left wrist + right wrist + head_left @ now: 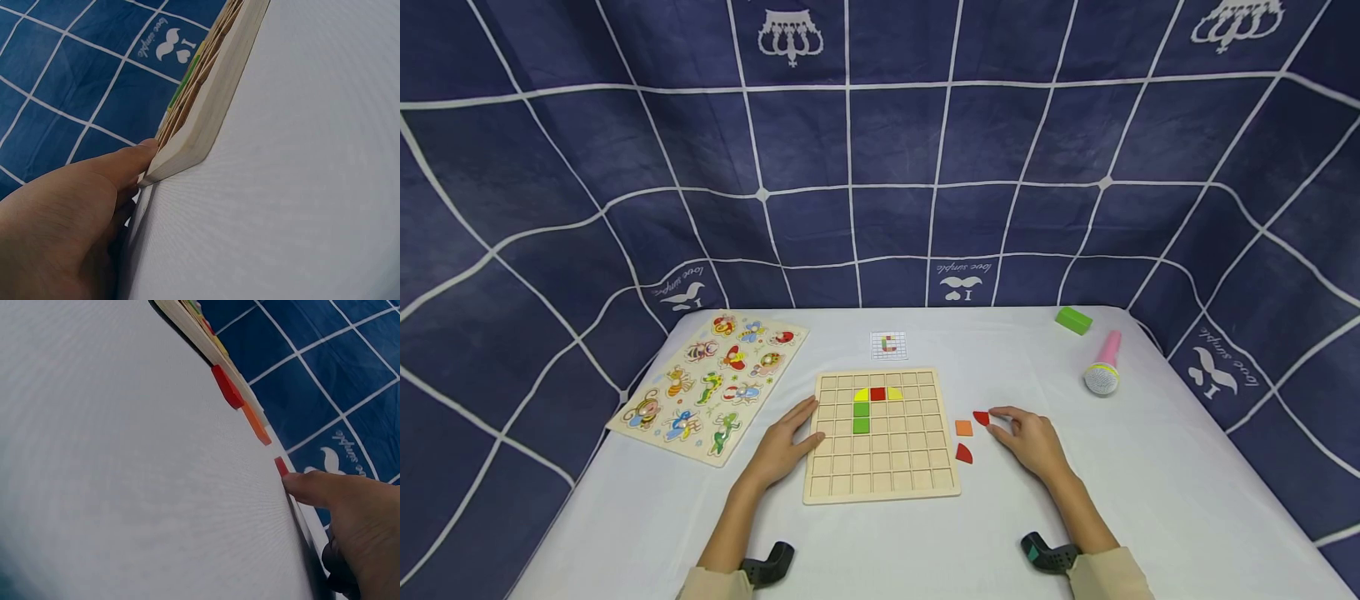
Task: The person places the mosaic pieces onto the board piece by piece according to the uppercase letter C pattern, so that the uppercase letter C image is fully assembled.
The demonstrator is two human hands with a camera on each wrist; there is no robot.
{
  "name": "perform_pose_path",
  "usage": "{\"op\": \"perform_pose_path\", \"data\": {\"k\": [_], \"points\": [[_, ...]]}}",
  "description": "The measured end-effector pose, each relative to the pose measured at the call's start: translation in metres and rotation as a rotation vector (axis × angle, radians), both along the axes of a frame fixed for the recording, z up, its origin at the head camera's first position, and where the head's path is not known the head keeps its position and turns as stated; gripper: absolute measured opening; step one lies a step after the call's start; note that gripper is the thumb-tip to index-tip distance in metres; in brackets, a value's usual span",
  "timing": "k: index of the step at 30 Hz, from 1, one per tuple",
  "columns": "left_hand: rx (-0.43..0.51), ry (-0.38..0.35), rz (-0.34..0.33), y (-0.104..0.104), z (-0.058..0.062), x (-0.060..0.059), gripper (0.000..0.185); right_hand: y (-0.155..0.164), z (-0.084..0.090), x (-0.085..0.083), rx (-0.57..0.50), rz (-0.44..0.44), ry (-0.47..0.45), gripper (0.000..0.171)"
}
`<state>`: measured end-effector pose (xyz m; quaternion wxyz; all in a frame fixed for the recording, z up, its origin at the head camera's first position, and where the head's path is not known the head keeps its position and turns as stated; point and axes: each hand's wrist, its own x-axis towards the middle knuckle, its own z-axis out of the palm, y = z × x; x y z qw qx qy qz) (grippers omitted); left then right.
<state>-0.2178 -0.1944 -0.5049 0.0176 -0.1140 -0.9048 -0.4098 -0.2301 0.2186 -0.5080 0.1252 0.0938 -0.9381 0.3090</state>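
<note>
A wooden grid board [880, 467] lies mid-table. In its upper part sit two yellow pieces [862, 395], a red square [877, 394] between them, and two green squares [861, 425] below the left one. My left hand [781, 446] rests against the board's left edge, its thumb [134, 161] extended onto the rim in the left wrist view. To the right of the board, my right hand [1030, 440] pinches a red quarter-circle piece [981, 417] between thumb and forefinger, close over the table. Nearby lie an orange square [964, 427] and another red quarter-circle [964, 454].
A small pattern card [889, 346] lies behind the board. On the left is an insect-and-animal puzzle board [700, 446]. A green block [1073, 320] and a pink toy microphone [1105, 362] lie at the back right. A blue checked curtain [895, 217] hangs behind the table.
</note>
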Motion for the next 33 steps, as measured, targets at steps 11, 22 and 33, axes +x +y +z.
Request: {"op": "perform_pose_path", "data": {"k": [11, 22, 33], "points": [[0.004, 0.019, -0.007, 0.000, -0.002, -0.002, 0.062, 0.001, -0.001, -0.003, -0.005, 0.008, 0.008, 0.027], [0.000, 0.007, -0.008, 0.000, 0.000, 0.000, 0.062, -0.005, 0.006, -0.002, -0.016, 0.010, 0.063, 0.024], [-0.014, 0.017, -0.005, 0.000, 0.000, 0.000, 0.062, -0.066, 0.029, 0.009, -0.024, 0.122, 0.136, 0.027]]}}
